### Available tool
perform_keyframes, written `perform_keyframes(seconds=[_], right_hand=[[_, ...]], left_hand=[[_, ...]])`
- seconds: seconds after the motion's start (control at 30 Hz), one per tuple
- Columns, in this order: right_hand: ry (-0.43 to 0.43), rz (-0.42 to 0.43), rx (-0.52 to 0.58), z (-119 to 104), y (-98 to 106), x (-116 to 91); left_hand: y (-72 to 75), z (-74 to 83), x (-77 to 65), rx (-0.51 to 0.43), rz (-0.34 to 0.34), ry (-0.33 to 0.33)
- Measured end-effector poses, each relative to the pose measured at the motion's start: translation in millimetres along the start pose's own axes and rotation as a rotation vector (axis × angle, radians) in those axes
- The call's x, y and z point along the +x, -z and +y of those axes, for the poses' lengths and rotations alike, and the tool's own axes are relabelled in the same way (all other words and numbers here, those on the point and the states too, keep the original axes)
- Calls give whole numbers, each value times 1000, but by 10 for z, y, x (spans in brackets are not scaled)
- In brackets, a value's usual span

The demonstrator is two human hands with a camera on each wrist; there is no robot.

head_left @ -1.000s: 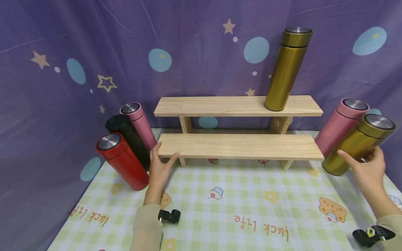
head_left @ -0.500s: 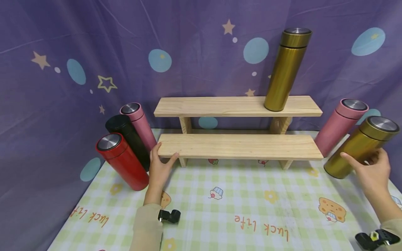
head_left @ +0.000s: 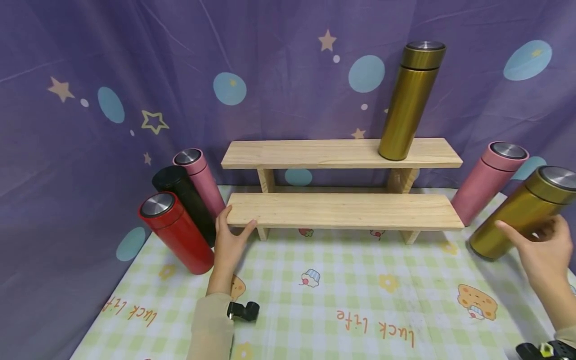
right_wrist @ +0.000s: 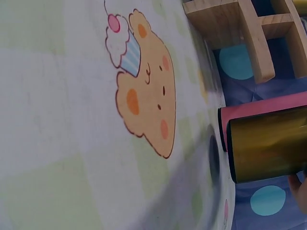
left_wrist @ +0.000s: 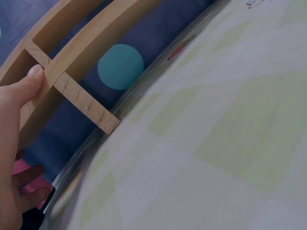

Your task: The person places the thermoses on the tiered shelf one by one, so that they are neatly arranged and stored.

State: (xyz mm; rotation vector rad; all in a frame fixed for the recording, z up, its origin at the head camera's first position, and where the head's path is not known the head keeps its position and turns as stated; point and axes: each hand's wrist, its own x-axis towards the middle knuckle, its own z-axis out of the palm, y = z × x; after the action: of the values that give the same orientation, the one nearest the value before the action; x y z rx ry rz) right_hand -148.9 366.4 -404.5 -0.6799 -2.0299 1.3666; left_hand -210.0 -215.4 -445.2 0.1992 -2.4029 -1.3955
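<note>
Cloth-covered desk [head_left: 279,320], two-tier wooden shelf [head_left: 342,210] on it. Tall gold bottle [head_left: 409,110] upright on shelf's top board, toward right. Held gold bottle [head_left: 522,215] far right, tilted, base seemingly just clear of desk, near pink bottle [head_left: 488,177]. Red bottle [head_left: 180,235] and black bottle [head_left: 191,202] left of shelf. Right hand [head_left: 546,250]: grip clamped round held gold bottle. Left hand [head_left: 228,247]: grip apart, thumb on lower board's front edge.

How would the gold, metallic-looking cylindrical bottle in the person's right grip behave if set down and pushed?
The gold cylindrical bottle, tall over a narrow base, might tip. Its smooth, shiny sides could feel slippery to the right grip. Laid sideways, its round body would likely roll.
</note>
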Motion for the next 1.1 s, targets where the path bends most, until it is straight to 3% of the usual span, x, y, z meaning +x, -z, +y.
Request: perform_keyframes(seconds=[0.4, 0.87, 1.03, 1.1], right_hand=[[162, -49, -48, -152, 105, -184], [350, -56, 68, -373, 91, -316], [329, -46, 180, -467, 52, -352], [317, -57, 315, -503, 33, -364]], left_hand=[[-2, -11, -17, 3, -1, 1], [-2, -7, -5, 10, 3, -10], [1, -11, -9, 10, 7, -13], [1, -14, -9, 8, 9, -13]])
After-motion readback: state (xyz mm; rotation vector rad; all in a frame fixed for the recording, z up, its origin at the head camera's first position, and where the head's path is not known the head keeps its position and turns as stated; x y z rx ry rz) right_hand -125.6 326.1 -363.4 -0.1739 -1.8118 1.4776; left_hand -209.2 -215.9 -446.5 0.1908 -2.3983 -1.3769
